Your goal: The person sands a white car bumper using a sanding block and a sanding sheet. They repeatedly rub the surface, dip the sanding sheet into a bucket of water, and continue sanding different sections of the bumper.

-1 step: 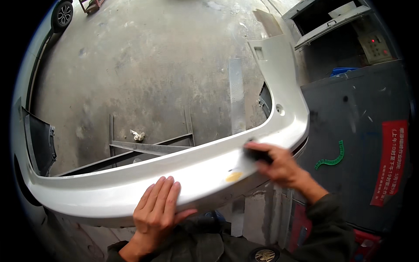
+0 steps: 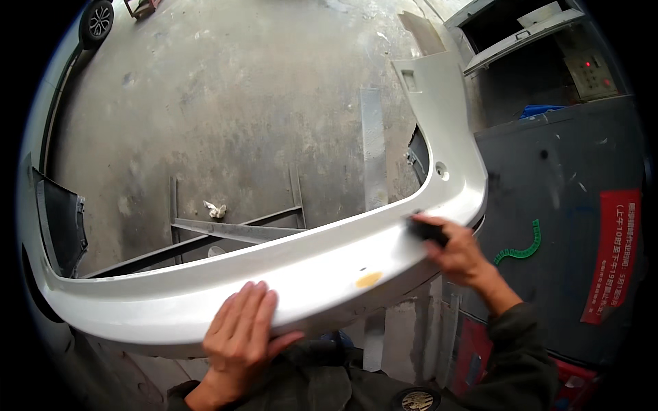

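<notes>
A white car bumper [image 2: 151,312] curves across in front of me, its right end reaching away to the far side. My left hand [image 2: 243,335] rests on its near face with the fingers stretched out and lying flat. In my right hand [image 2: 462,255] is a black sanding block [image 2: 428,231], held against the bumper's top surface toward the right bend. The block is smeared by motion, and its underside is hidden. Between my two hands a small yellow patch [image 2: 369,280] with a dark spot beside it marks the paint.
Dark metal stand bars [image 2: 233,231] pass below the bumper. A crumpled white scrap [image 2: 215,209] lies on the concrete floor [image 2: 226,103]. At right stands a dark cabinet [image 2: 555,164] with a green curved strip [image 2: 521,248] and a red sign [image 2: 612,257]. A car wheel [image 2: 98,22] shows far left.
My right hand has slid right along the bumper with the black sanding block, away from the yellow patch. My left hand has shifted slightly left and nearer to me, still flat on the bumper.
</notes>
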The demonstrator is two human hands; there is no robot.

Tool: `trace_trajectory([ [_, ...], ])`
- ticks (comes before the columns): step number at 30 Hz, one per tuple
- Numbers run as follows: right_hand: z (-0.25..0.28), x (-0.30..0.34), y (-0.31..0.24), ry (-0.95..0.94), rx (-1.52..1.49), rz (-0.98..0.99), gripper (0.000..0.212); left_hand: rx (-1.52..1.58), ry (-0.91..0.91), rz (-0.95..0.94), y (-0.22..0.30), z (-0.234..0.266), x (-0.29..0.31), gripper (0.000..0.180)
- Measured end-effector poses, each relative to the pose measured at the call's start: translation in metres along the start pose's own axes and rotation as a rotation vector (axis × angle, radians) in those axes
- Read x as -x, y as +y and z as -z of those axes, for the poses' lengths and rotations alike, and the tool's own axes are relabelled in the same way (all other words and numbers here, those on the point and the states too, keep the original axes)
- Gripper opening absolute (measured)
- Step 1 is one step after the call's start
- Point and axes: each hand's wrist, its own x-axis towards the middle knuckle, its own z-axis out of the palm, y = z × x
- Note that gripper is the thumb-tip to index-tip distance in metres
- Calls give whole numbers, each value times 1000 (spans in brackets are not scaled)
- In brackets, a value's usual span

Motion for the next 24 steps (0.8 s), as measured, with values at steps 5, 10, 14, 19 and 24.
trace_trajectory([
  [5, -3, 24, 64, 339, 20, 52, 41, -208, -96, 156, -63, 49, 56, 97],
  [10, -30, 19, 88, 479, -24, 72, 49, -313, -169, 165, -101, 55, 106, 108],
  [14, -39, 17, 85, 490, 79, 2, 59, -328, -202, 170, -104, 60, 112, 107],
  [19, -34, 19, 87, 421, 166, 35, 59, -325, -114, 80, -96, 56, 88, 93],
  [24, -29, 26, 95, 381, 163, 17, 63, -330, -144, 114, -85, 64, 77, 94],
])
